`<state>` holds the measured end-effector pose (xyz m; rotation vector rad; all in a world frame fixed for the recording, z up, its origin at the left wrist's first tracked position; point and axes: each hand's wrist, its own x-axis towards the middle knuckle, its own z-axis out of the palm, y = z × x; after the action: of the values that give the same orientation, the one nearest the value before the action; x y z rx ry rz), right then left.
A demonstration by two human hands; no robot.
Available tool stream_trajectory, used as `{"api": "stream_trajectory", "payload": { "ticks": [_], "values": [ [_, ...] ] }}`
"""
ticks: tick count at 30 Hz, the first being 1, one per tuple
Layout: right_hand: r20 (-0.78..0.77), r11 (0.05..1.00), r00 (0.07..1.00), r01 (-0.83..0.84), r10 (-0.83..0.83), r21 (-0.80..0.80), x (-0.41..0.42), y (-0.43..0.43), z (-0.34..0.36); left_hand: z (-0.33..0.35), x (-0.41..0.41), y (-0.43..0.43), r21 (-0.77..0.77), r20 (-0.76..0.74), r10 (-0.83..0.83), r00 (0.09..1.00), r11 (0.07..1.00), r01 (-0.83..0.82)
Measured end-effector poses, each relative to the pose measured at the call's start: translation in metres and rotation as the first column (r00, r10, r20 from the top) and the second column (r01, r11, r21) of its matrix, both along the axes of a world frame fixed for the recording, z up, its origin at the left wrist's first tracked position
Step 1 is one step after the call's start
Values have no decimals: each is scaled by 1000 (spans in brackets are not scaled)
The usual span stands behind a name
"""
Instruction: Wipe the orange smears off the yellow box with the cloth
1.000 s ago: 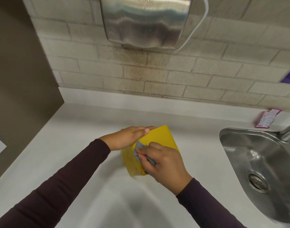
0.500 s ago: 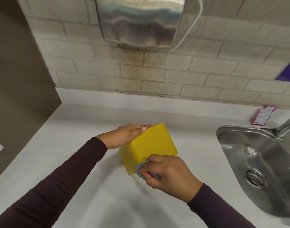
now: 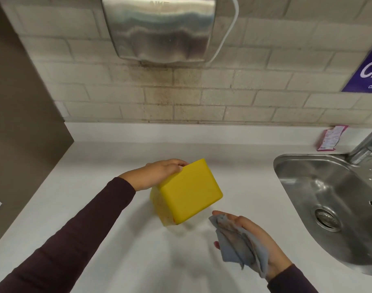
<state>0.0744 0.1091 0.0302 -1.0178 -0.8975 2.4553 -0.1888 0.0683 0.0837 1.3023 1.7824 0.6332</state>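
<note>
Yellow box (image 3: pixel 187 193) is kept tilted mid-frame, its upper-left edge gripped by the left hand (image 3: pixel 157 174), so the smeared lower-left face gets exposed. Cloth (image 3: pixel 238 244) is carried on the flat, upturned right hand (image 3: pixel 257 232), lower right, probably for refolding.

Left hand (image 3: pixel 157 174) grips box (image 3: pixel 189 191); right hand (image 3: pixel 260 237) carries seemingly stained cloth (image 3: pixel 235 244).

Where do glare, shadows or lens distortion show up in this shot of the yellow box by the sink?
Head view: streaky glare bands on the stainless-steel hand dryer and bright highlights in the steel sink; a soft, diffuse shadow on the white countertop beneath the tilted yellow plastic box; the mortar lines of the brick wall bow from the wide-angle lens; the chrome tap at the right edge looks smeared.
</note>
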Motion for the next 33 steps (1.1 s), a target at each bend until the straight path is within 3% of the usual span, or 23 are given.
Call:
{"api": "stream_trajectory", "payload": {
  "ticks": [3, 7, 9, 14, 17, 19, 23, 28, 33],
  "values": [
    [-11, 969, 996, 84, -89, -231, -10, -8, 5, 9, 9, 11, -51, -90, -34, 995, 998, 30],
    [-54, 988, 998, 29, -38, -154, -18, -9, 7, 17, 21, 23, -127, -309, -189, 932, 979, 157],
    [6, 992, 1000, -18, 19, -124, -25, -5, 8, 20, 22, 26, -157, -336, -194, 922, 976, 148],
    [250, 961, 945, -247, 211, 122, -42, -4, 7, 30, 13, 17, -52, -114, -165, 980, 986, 160],
    [97, 915, 955, -296, 280, 272, -24, -17, 9, 21, 9, 3, 10, 4, -152, 988, 988, 152],
    [73, 888, 940, -338, 332, 312, -18, -25, 15, 9, 7, -8, 45, 73, -101, 992, 994, 98],
    [93, 865, 921, -389, 379, 317, -27, -32, 13, -14, 1, -29, 87, 104, 30, 994, 995, -39],
    [63, 847, 871, -489, 488, 209, -47, -53, -2, -45, -6, -60, 132, 181, 143, 973, 977, -168],
    [78, 845, 853, -522, 516, 118, -62, -72, -18, -70, -3, -81, 138, 294, 310, 904, 922, -361]
  ]
}}
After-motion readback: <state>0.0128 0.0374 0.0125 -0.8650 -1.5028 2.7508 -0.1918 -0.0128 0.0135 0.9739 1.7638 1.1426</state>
